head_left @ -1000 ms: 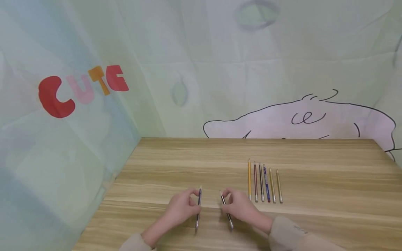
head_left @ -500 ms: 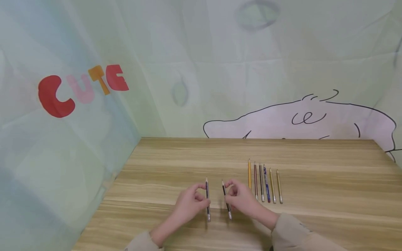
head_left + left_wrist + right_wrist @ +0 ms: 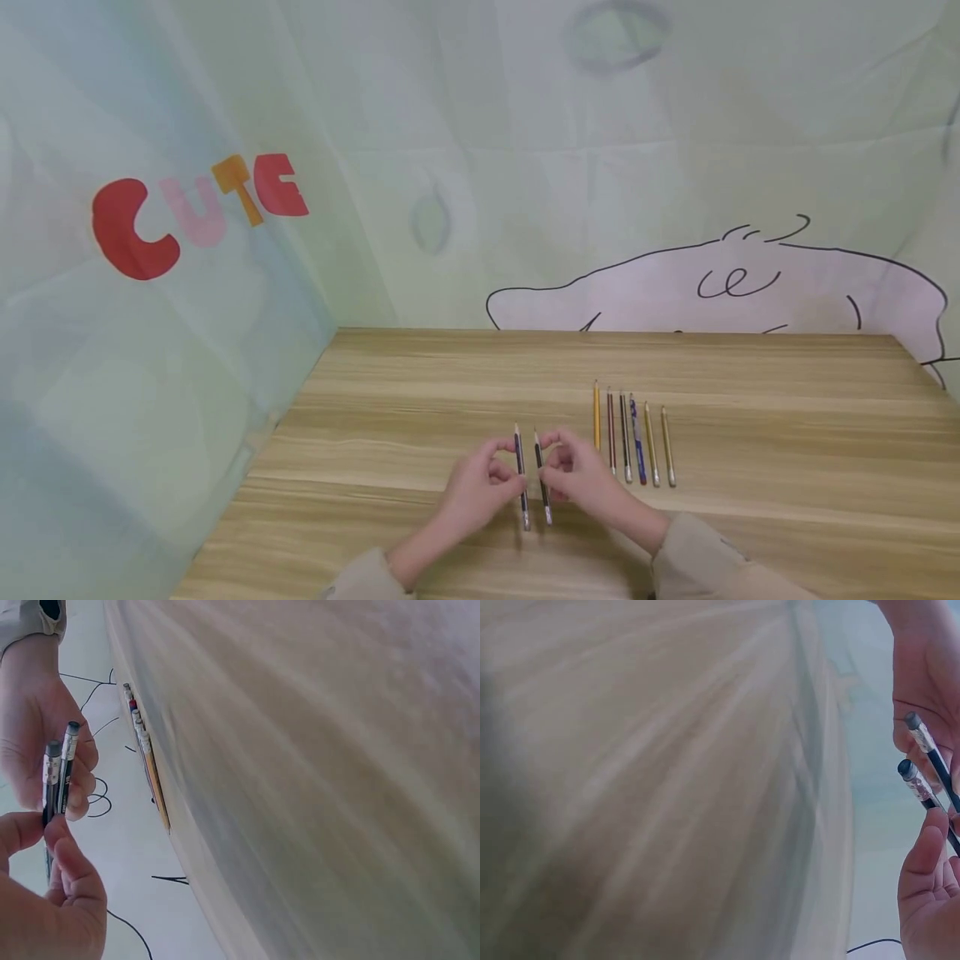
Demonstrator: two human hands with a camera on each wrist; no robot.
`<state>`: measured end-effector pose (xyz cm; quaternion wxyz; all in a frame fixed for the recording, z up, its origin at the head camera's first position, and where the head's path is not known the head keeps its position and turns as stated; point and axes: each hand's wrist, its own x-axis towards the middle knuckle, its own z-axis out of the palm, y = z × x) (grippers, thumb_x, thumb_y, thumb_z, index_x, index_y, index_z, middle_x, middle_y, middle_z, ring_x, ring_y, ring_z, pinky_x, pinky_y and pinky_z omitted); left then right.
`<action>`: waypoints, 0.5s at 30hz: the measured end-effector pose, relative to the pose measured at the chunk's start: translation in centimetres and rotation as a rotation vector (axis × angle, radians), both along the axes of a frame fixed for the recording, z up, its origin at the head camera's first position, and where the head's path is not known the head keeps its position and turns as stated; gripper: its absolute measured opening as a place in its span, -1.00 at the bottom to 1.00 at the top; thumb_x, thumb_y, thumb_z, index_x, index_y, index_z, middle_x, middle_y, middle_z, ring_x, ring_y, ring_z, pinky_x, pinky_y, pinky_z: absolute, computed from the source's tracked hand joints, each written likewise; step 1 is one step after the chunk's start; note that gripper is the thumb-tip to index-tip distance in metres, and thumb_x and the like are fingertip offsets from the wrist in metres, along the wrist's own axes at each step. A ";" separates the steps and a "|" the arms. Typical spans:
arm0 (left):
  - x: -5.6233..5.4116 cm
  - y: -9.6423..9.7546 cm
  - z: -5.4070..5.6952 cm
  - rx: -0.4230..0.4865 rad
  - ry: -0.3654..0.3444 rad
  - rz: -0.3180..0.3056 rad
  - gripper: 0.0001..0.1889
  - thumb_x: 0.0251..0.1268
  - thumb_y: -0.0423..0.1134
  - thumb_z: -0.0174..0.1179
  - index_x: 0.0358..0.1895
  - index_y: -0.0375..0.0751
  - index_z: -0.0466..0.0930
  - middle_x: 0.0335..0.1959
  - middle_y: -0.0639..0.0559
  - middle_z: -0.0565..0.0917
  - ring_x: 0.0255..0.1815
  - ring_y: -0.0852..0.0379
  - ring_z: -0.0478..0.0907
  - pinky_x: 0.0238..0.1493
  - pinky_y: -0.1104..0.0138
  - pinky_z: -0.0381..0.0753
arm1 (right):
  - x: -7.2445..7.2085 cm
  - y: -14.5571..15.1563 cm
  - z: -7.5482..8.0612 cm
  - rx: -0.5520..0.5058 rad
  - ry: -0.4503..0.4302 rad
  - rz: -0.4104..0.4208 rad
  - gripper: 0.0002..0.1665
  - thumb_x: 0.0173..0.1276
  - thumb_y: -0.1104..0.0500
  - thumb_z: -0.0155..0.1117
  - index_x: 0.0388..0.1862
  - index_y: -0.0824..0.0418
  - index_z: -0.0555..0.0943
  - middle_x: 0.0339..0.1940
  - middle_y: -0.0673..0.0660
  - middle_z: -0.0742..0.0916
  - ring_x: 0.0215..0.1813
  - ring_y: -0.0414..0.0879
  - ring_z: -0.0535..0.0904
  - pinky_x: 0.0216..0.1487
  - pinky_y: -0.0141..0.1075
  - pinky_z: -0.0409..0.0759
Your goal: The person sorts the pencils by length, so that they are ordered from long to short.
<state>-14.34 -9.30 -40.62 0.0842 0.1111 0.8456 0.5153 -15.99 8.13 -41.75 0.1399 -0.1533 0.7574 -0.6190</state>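
My left hand (image 3: 480, 492) pinches a dark pencil (image 3: 520, 462) between thumb and fingers, its sharpened tip pointing away and its eraser end nearer me. Just to the right, my right hand (image 3: 585, 475) pinches a second, black pencil (image 3: 542, 469) in the same way. A narrow gap parts the two pencils in the head view, and both appear held above the table. Close up in the left wrist view, the silver ferrule and dark eraser of the left pencil (image 3: 51, 769) show beside the right pencil (image 3: 68, 754). In the right wrist view the eraser ends also face the camera.
Right of my right hand, several pencils lie side by side on the wooden table (image 3: 390, 392): a yellow pencil (image 3: 596, 412), a dark red one, a black one, a blue patterned pencil (image 3: 637, 442) and two gold ones. A printed cloth backdrop (image 3: 465, 167) stands behind.
My left hand has moved right with its pencil, narrowing the gap to the other. My right hand has shifted slightly away from me with its pencil, which now stands straighter.
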 end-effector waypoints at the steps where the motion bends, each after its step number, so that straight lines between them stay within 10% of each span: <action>1: 0.0 0.1 -0.1 0.004 -0.003 -0.001 -0.55 -0.02 -0.34 0.19 0.02 -0.30 0.36 -0.54 -0.01 0.61 -0.58 0.12 0.52 -0.61 0.46 0.46 | 0.0 0.1 -0.1 0.005 -0.001 0.003 -0.59 0.08 0.37 0.11 -0.05 0.39 0.31 -0.58 0.08 0.54 -0.60 -0.13 0.45 -0.56 -0.37 0.50; 15: 0.0 0.9 -1.0 0.024 0.004 -0.006 -0.60 -0.01 -0.33 0.19 -0.03 -0.22 0.40 -0.56 0.00 0.61 -0.63 0.26 0.47 -0.60 0.47 0.46 | 0.2 0.4 -0.6 0.013 -0.022 -0.009 -0.60 0.11 0.35 0.13 -0.04 0.34 0.33 -0.54 0.11 0.57 -0.59 -0.18 0.46 -0.55 -0.42 0.50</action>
